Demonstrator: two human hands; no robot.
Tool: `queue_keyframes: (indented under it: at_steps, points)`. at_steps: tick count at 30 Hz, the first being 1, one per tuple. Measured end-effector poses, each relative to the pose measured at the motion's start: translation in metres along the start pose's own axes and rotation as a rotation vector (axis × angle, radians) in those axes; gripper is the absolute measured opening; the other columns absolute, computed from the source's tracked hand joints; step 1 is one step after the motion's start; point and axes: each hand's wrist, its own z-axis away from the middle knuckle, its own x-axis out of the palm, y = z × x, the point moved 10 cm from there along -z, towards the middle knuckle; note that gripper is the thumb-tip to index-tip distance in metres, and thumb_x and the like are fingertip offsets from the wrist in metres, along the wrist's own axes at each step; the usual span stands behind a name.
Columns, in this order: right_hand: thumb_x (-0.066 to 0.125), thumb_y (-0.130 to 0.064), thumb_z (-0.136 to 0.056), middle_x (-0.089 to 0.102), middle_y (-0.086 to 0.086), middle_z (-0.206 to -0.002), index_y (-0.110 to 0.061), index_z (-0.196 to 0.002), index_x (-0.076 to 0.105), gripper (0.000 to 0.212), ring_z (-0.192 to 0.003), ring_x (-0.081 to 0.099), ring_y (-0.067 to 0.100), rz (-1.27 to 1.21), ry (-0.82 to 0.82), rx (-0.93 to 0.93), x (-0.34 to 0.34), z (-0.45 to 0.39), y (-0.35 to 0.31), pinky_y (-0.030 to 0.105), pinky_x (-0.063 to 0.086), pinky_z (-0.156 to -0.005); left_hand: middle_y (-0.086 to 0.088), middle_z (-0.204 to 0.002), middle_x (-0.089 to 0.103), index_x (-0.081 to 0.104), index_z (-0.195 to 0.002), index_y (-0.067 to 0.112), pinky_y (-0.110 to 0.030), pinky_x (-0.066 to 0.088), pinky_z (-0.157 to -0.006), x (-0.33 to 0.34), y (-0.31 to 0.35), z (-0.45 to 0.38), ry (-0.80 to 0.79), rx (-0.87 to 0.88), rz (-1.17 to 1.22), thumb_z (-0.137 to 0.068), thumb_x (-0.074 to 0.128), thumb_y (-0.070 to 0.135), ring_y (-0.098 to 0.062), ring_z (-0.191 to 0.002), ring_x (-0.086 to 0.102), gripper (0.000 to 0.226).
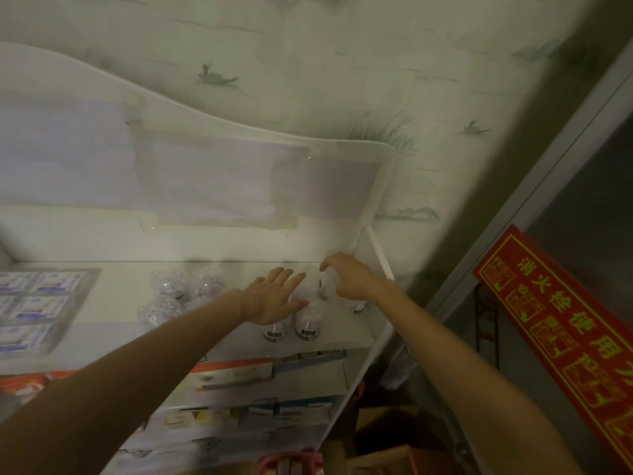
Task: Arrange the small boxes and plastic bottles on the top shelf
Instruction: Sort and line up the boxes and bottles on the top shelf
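Right hand (349, 275) gripping a white bottle (327, 281) above the top shelf (356, 334); left hand (275, 296) flat, fingers spread, beside it. Risk: toppling the front bottles (298, 325) off the shelf's edge.

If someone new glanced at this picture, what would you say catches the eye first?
Two bare arms reach to the top shelf: the right hand grips a white plastic bottle, while the left hand lies flat over the bottles beside it. At far right, a red sign with yellow characters stands out.

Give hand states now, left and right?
Left hand: open, fingers straight, over the bottles.
Right hand: gripping a white bottle.
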Motion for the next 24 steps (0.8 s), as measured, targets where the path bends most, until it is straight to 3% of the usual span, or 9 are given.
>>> queue_keyframes:
  at_steps: [6,9,11,14,17,24]
  points:
    - [0.058,-0.038,-0.093,0.036,0.006,-0.154,-0.017,-0.151,0.031,0.067,-0.136,0.042,0.027,-0.034,0.120,0.071,-0.009,0.001,0.006,0.042,0.039,-0.110,-0.004,-0.166,-0.005,-0.010,-0.157,0.030,-0.047,0.005,-0.121,0.001,0.000,-0.002,0.005,-0.010,-0.007,-0.093,0.012,0.073,-0.024,-0.152,-0.006,0.080]
    - [0.055,-0.055,-0.093,0.046,0.008,-0.145,-0.014,-0.145,0.040,0.068,-0.126,0.050,0.028,0.059,0.144,0.138,-0.010,0.001,0.016,0.044,0.044,-0.103,-0.004,-0.166,-0.005,-0.011,-0.156,0.031,-0.047,0.006,-0.121,0.002,0.000,-0.001,-0.008,-0.008,-0.018,-0.086,0.006,0.076,-0.024,-0.152,-0.007,0.086]
    - [0.056,-0.052,-0.092,0.049,0.006,-0.141,-0.016,-0.143,0.044,0.063,-0.121,0.053,0.025,0.024,0.118,0.138,-0.007,0.002,0.019,0.042,0.046,-0.100,-0.005,-0.166,-0.005,-0.011,-0.156,0.030,-0.047,0.006,-0.120,0.002,0.000,-0.002,-0.006,-0.007,-0.022,-0.090,0.009,0.074,-0.024,-0.152,-0.007,0.082]
    - [0.061,-0.035,-0.091,0.044,0.003,-0.148,-0.019,-0.144,0.044,0.059,-0.131,0.047,0.022,-0.073,0.049,0.086,-0.001,0.003,0.013,0.038,0.040,-0.108,-0.005,-0.166,-0.006,-0.011,-0.156,0.030,-0.046,0.006,-0.121,0.001,0.001,-0.001,-0.001,-0.007,-0.020,-0.092,0.011,0.073,-0.024,-0.152,-0.007,0.080]
    - [0.064,-0.026,-0.088,0.042,0.001,-0.152,-0.020,-0.145,0.045,0.061,-0.138,0.040,0.020,-0.095,0.028,0.046,-0.001,0.004,0.009,0.035,0.035,-0.112,-0.004,-0.166,-0.005,-0.011,-0.156,0.030,-0.047,0.007,-0.121,0.000,0.001,0.001,-0.009,-0.008,-0.014,-0.078,0.000,0.080,-0.024,-0.152,-0.007,0.094]
    - [0.070,-0.033,-0.083,0.034,0.007,-0.155,-0.017,-0.154,0.025,0.086,-0.138,0.038,0.027,0.022,0.017,0.062,-0.001,0.012,0.015,0.044,0.038,-0.111,-0.004,-0.166,-0.006,-0.011,-0.156,0.030,-0.047,0.006,-0.121,0.000,0.001,0.002,-0.013,-0.010,-0.015,-0.094,0.013,0.070,-0.024,-0.152,-0.007,0.078]
